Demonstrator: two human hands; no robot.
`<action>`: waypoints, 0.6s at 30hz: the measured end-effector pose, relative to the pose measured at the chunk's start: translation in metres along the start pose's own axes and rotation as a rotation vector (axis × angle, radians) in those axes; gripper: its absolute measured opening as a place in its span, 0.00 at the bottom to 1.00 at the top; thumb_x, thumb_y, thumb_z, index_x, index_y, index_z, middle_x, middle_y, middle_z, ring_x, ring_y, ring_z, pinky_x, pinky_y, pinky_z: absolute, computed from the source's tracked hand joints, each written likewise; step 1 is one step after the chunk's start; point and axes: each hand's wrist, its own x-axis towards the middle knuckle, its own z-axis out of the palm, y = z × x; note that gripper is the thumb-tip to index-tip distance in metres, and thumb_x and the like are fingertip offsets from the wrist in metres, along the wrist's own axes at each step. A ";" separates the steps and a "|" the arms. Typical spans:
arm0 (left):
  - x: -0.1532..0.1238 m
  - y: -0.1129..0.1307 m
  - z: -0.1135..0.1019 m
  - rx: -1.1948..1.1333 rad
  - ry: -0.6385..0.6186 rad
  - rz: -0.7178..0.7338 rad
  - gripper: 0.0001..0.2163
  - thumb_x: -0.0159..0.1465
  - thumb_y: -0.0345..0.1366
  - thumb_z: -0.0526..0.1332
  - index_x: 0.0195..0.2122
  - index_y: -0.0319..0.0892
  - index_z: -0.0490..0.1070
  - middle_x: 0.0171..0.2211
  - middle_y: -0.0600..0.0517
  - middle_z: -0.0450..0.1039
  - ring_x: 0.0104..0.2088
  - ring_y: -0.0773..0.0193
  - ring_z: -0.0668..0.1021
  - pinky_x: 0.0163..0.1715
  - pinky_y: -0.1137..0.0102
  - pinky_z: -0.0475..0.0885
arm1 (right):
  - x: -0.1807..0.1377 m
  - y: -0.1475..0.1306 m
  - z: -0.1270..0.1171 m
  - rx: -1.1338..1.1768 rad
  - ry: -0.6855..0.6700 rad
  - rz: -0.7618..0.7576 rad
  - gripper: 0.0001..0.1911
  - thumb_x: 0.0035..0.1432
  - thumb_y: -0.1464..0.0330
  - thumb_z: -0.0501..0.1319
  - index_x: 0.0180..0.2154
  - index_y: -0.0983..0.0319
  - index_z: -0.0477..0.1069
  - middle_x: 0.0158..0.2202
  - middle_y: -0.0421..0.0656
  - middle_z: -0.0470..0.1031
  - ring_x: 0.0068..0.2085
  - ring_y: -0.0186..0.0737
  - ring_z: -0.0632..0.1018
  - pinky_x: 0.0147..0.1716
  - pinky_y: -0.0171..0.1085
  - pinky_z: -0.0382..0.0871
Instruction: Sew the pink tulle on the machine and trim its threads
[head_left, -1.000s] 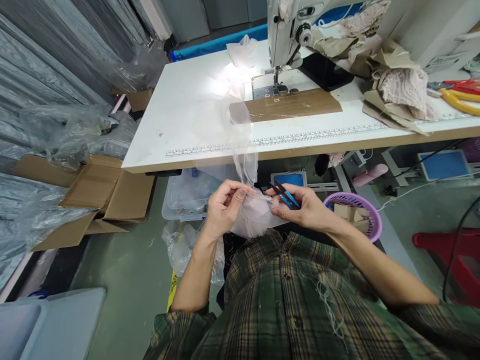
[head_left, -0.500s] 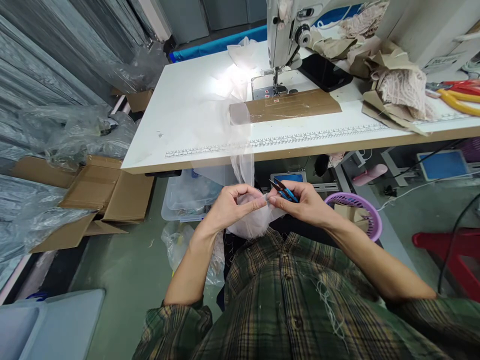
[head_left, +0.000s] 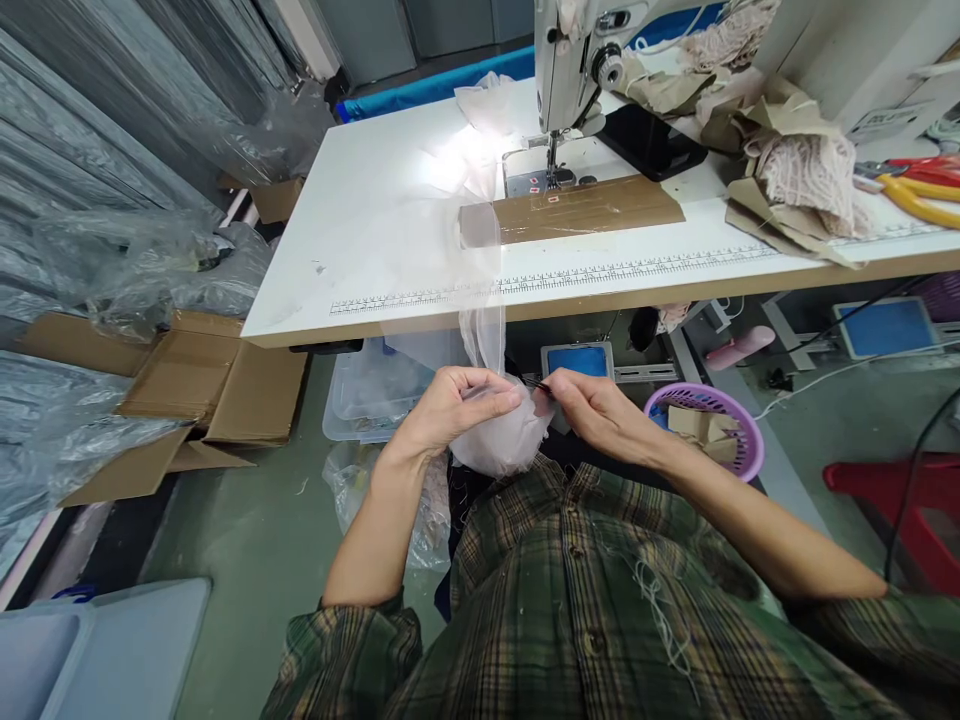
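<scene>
White sheer fabric (head_left: 501, 440) hangs over the table's front edge and bunches up above my lap. My left hand (head_left: 457, 412) pinches it between thumb and fingers. Wrapped round a pair of thread snips (head_left: 537, 385), my right hand (head_left: 604, 415) is just to the right of the left one. The dark blades point left at the fabric by my left fingertips; the handles are hidden inside my right hand. More of the sheer fabric lies across the white table (head_left: 360, 200), up beside the sewing machine (head_left: 555, 80).
A brown taped strip (head_left: 592, 208) lies before the needle, with a black phone (head_left: 651, 142) behind it. Fabric scraps (head_left: 806, 180) and yellow-handled scissors (head_left: 915, 195) are at the right. Below are a purple basket (head_left: 750, 440), a clear bin (head_left: 349, 400) and an open cardboard box (head_left: 255, 400).
My right hand has turned over, and the snips have swung from pointing up and left to pointing at the fabric. My left hand has shifted slightly left, still pinching the cloth.
</scene>
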 end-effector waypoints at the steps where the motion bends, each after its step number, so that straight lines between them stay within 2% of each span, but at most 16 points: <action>1: 0.000 0.000 0.000 0.004 0.001 0.003 0.10 0.56 0.42 0.71 0.32 0.41 0.81 0.32 0.48 0.81 0.33 0.62 0.79 0.33 0.70 0.74 | 0.000 0.000 0.000 -0.022 0.011 -0.009 0.26 0.71 0.52 0.44 0.32 0.62 0.69 0.25 0.38 0.67 0.26 0.33 0.67 0.26 0.34 0.57; 3: 0.000 -0.001 0.000 0.016 0.005 0.005 0.10 0.56 0.43 0.70 0.33 0.41 0.82 0.33 0.47 0.81 0.35 0.60 0.80 0.35 0.68 0.75 | 0.000 -0.001 0.001 -0.075 0.038 -0.030 0.28 0.71 0.52 0.41 0.31 0.61 0.68 0.24 0.39 0.68 0.26 0.34 0.68 0.27 0.34 0.58; 9: -0.001 -0.001 0.002 0.047 0.016 -0.001 0.11 0.56 0.43 0.70 0.30 0.39 0.81 0.31 0.47 0.80 0.32 0.62 0.79 0.33 0.69 0.74 | -0.001 -0.001 0.005 -0.306 0.086 -0.126 0.26 0.72 0.54 0.42 0.30 0.61 0.67 0.23 0.40 0.67 0.24 0.35 0.67 0.27 0.35 0.56; 13: -0.001 -0.002 0.001 0.046 0.001 0.004 0.09 0.56 0.41 0.70 0.28 0.40 0.80 0.29 0.49 0.79 0.31 0.64 0.77 0.32 0.70 0.72 | 0.000 -0.001 0.006 -0.471 0.113 -0.225 0.25 0.72 0.56 0.42 0.34 0.62 0.70 0.27 0.44 0.72 0.26 0.36 0.68 0.26 0.36 0.52; 18: -0.001 -0.002 0.000 0.049 -0.015 -0.001 0.10 0.56 0.43 0.70 0.29 0.41 0.80 0.29 0.49 0.79 0.30 0.64 0.77 0.30 0.70 0.71 | 0.003 -0.002 0.005 -0.540 0.095 -0.273 0.26 0.72 0.55 0.42 0.36 0.63 0.71 0.29 0.46 0.75 0.26 0.36 0.70 0.25 0.36 0.51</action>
